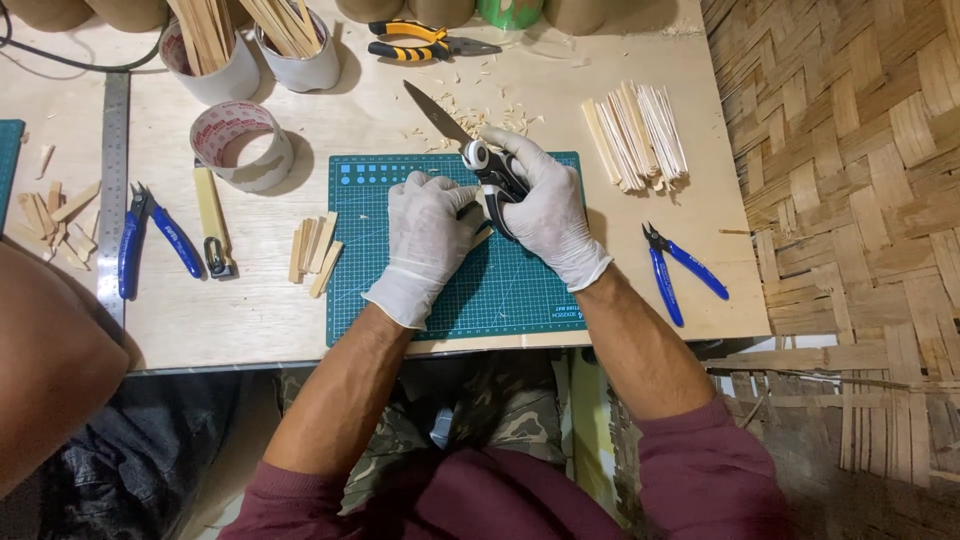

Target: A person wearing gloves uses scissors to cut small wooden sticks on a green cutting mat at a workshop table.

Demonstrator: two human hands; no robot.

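Gloved hands meet over the green cutting mat point(520, 290) at the centre of the wooden table point(400, 130). Right hand point(545, 205), in a white glove, is closed around the black handle of a knife point(470, 145); the blade points up and to the left, its tip lying past the mat's upper edge. Left hand point(430, 240), also gloved, is curled shut just beside the right, its fingers pinching a thin bamboo strip point(482, 237) that shows only as a short pale end between the two hands. Knife and strip sit above the mat's upper middle area.

Pale shavings point(480, 115) lie scattered on the table around the blade. Right of the mat rests a bundle of thin split sticks point(635, 135), and below it blue side cutters point(680, 270). Left of the mat lies a small pile of short wood pieces point(315, 250), then a utility cutter point(210, 215), a roll of tape point(245, 145), a second pair of blue cutters point(150, 235) and a steel ruler point(112, 190). Two cups holding sticks point(250, 45) stand at the far edge, with yellow-handled pliers point(420, 42) nearby.
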